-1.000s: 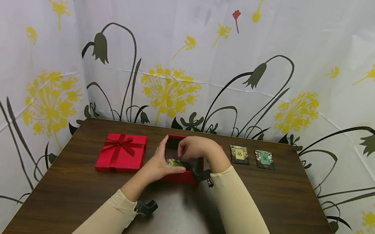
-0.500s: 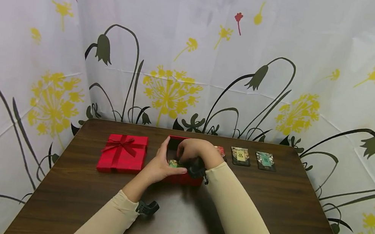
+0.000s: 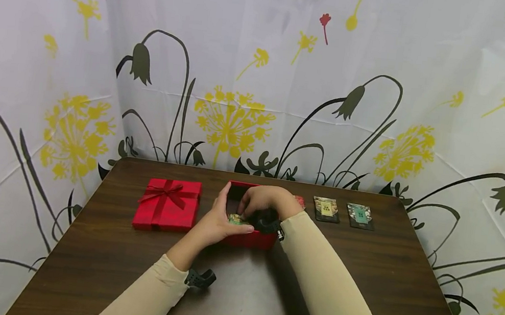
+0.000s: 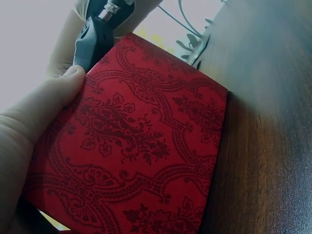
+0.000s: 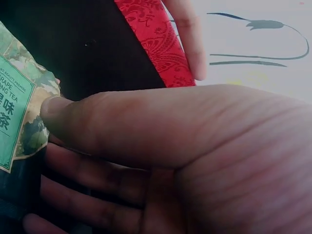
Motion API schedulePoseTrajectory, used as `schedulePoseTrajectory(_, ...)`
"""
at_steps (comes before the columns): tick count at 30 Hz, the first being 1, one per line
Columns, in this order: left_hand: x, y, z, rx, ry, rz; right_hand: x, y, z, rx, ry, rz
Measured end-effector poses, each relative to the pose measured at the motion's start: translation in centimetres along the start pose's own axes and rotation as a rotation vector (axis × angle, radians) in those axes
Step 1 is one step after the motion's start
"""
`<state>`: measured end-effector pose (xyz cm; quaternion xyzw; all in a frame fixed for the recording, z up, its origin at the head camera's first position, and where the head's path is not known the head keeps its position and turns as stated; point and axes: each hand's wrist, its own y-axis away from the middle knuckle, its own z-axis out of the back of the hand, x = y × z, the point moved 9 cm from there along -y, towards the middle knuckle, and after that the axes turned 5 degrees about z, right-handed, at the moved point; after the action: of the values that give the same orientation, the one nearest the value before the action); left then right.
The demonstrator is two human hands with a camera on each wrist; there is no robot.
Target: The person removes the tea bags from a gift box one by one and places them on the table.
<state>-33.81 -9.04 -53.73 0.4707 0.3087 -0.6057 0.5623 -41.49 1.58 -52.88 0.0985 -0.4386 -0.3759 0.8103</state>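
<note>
A red patterned gift box [image 3: 250, 240] with a dark inside sits open at mid-table. My left hand [image 3: 213, 223] grips its left side, thumb over the near rim and fingers along the far left; the left wrist view shows the thumb at the edge of the brocade wall [image 4: 126, 131]. Inside the box, my right hand [image 3: 266, 200] pinches a green-labelled tea packet [image 5: 14, 107] between thumb and curled fingers. The printed words on the packet include "TEA". From the head view, only a strip of this packet [image 3: 235, 219] shows between the hands.
The red lid [image 3: 168, 205], tied with a dark red ribbon bow, lies left of the box. To the right lie a yellow-labelled packet [image 3: 326, 209], a teal-labelled packet [image 3: 360, 216] and a red packet [image 3: 299, 201], partly hidden by the right wrist. A flowered curtain hangs behind the table.
My right hand has dipped a little deeper into the box and its wrist has shifted, uncovering part of the red packet. The left hand keeps its grip on the box.
</note>
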Motion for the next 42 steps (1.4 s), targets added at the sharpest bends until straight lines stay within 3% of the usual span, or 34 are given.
schedulePoseTrajectory(11, 0.1, -0.3, 0.1, 0.007, -0.002, 0.008, 0.5, -0.1, 0.0, 0.013, -0.031, 0.052)
schedulePoseTrajectory(20, 0.1, -0.4, 0.2, 0.012, 0.001, 0.021, 0.4, 0.1, 0.1, 0.004, -0.154, 0.063)
schedulePoseTrajectory(26, 0.1, -0.6, 0.3, 0.008, -0.006, 0.025, 0.5, 0.1, 0.1, 0.035, -0.136, 0.111)
schedulePoseTrajectory(31, 0.1, -0.7, 0.4, 0.011, -0.012, 0.033, 0.5, -0.1, 0.2, 0.044, -0.183, 0.166)
schedulePoseTrajectory(42, -0.2, -1.0, 0.7, 0.005, -0.014, 0.03, 0.9, 0.1, 1.1, -0.033, -0.311, 0.219)
